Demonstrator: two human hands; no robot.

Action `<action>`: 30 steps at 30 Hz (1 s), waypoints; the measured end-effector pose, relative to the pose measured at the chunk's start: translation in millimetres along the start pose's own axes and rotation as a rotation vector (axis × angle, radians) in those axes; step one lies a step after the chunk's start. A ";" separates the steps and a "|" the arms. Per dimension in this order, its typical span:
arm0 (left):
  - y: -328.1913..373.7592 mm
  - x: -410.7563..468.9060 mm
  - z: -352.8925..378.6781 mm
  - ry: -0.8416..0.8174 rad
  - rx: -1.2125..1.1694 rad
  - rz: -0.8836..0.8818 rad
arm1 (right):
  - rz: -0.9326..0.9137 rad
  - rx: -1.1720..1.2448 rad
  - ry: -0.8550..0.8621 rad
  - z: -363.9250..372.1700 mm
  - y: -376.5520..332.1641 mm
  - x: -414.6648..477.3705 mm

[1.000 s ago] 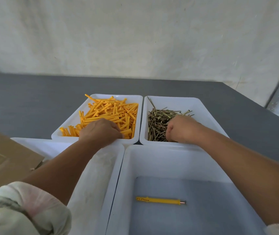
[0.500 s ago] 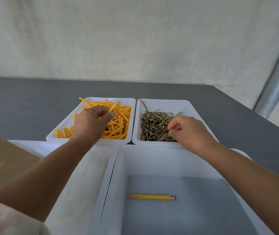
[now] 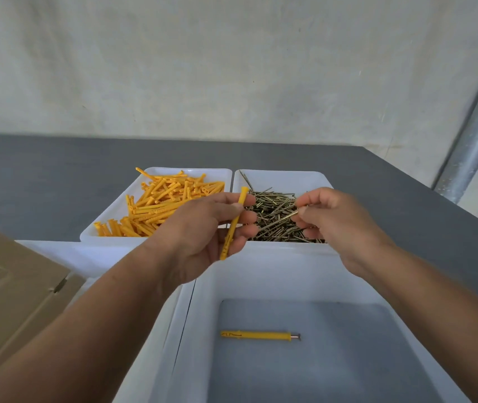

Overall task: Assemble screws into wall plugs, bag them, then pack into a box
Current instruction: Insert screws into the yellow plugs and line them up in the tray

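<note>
Grey counter (image 3: 57, 175): left hand (image 3: 202, 231) is holding plug (image 3: 233, 225), right hand (image 3: 336, 222) pinching screw (image 3: 288, 214), not joined yet. One assembled pair (image 3: 259, 335) lying in front-edge tray (image 3: 261, 263); bagging, boxing pending.

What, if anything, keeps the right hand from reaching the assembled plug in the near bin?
Probably reachable, yes: the near bin is open-topped and the assembled plug lies alone on its floor, below the right hand. Only catch: its fingers pinch a screw.

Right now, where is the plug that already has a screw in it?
In the head view, the assembled plug lies on the floor of the near right bin, nearer than the screw tray.
</note>
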State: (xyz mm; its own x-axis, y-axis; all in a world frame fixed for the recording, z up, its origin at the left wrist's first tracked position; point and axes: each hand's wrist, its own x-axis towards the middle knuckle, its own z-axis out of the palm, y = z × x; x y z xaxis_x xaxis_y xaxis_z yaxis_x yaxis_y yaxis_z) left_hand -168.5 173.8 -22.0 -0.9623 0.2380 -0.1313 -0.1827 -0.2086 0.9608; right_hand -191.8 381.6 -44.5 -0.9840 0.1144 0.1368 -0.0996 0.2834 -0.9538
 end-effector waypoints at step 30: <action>-23.3 8.0 -8.1 -0.051 0.288 -0.009 | 0.018 0.198 0.009 -10.1 -18.0 -0.3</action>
State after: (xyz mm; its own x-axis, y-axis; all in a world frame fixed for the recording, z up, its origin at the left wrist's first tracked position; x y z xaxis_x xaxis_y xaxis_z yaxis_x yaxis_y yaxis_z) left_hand -173.6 172.9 -47.5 -0.9481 0.2880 -0.1350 -0.1197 0.0703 0.9903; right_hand -188.2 386.1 -24.6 -0.9845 0.1269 0.1207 -0.1100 0.0887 -0.9900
